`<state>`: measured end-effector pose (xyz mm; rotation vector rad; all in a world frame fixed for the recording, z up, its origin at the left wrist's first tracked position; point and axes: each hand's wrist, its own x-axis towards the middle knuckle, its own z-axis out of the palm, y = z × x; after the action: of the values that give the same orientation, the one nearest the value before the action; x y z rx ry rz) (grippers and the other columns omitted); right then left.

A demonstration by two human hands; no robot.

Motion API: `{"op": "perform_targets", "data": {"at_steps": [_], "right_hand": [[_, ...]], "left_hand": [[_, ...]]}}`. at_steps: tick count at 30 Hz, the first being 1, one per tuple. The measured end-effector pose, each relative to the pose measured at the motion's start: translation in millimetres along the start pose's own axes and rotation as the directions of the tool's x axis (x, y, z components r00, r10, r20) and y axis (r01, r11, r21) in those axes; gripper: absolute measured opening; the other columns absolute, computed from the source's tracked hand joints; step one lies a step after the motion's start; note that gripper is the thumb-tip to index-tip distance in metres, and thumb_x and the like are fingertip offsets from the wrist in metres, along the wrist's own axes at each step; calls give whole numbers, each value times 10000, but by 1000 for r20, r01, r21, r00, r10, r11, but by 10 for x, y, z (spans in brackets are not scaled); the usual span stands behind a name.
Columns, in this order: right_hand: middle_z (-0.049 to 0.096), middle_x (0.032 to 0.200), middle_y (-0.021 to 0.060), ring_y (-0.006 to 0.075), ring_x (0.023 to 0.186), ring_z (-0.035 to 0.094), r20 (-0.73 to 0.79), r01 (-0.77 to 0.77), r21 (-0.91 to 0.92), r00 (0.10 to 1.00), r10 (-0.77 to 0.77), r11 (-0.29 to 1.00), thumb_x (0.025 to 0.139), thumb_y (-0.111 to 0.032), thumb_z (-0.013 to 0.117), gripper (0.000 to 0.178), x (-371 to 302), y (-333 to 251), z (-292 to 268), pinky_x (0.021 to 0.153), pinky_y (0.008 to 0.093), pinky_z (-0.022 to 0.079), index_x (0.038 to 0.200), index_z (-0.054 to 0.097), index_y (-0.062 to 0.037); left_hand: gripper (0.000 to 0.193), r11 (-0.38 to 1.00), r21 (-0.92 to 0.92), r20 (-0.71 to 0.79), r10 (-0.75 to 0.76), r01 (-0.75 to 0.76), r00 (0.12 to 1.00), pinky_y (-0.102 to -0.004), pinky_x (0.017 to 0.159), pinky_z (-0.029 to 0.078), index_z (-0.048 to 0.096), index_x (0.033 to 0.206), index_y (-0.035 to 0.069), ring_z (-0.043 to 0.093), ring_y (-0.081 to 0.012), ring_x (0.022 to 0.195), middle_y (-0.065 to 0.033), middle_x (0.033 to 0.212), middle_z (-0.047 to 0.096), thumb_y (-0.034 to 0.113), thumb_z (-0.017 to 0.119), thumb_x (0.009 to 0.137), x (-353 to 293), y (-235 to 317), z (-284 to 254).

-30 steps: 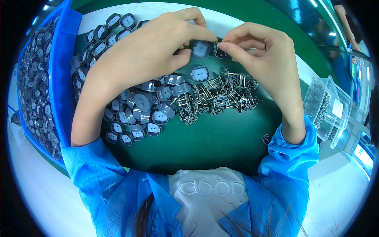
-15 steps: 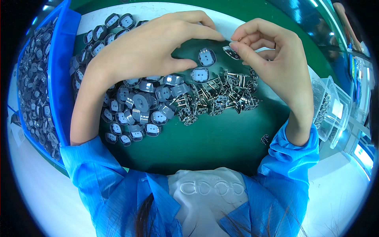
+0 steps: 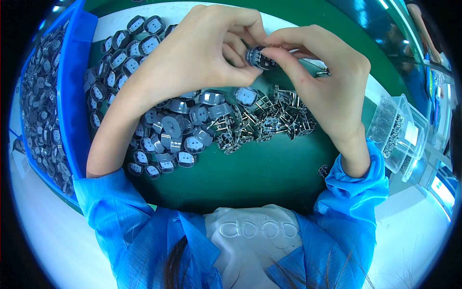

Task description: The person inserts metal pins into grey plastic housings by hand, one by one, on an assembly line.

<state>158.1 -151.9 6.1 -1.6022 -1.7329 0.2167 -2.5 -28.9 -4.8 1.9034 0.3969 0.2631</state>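
My left hand (image 3: 202, 53) pinches a small grey plastic housing (image 3: 251, 57) at the far middle of the mat. Against its open side my right hand (image 3: 332, 77) holds a small dark circuit board (image 3: 266, 62) between thumb and fingers. How far the two parts fit together is hidden by the fingers. Just below the hands lies a single housing with a pale inner face (image 3: 246, 96). A pile of circuit boards with metal pins (image 3: 269, 120) spreads beneath my right hand. Left of it, under my left forearm, many grey housings (image 3: 173, 125) are heaped.
A blue bin (image 3: 72, 96) full of similar housings stands at the left. Clear plastic boxes (image 3: 402, 130) with small metal parts sit at the right. One loose board (image 3: 323, 170) lies on the green mat (image 3: 260, 173) near my right sleeve.
My left hand has closed on one of the two housings near it and lifted it. My right hand has moved left, bringing the circuit board to that housing.
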Motion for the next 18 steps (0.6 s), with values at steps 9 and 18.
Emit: {"op": "perform_targets", "data": {"at_steps": [9,18], "right_hand": [[690,786,76,154,700,689,-55,21,16,998,-20,1000,742,11,775,158,9,-2,44,660,243,553,886,714,-10],[665,762,55,171,668,660,-85,171,-228,977,-195,959,702,6,790,194,7,-42,4,593,249,516,879,720,-34]], "left_hand": [[261,991,-129,2,-37,37,999,-249,750,563,644,948,-23,667,-103,772,-40,865,657,31,760,720,-11,-62,19],[305,986,-167,29,-16,20,999,-280,810,575,648,1010,-54,695,-148,853,-89,943,687,17,748,731,-2,-32,-40]]}}
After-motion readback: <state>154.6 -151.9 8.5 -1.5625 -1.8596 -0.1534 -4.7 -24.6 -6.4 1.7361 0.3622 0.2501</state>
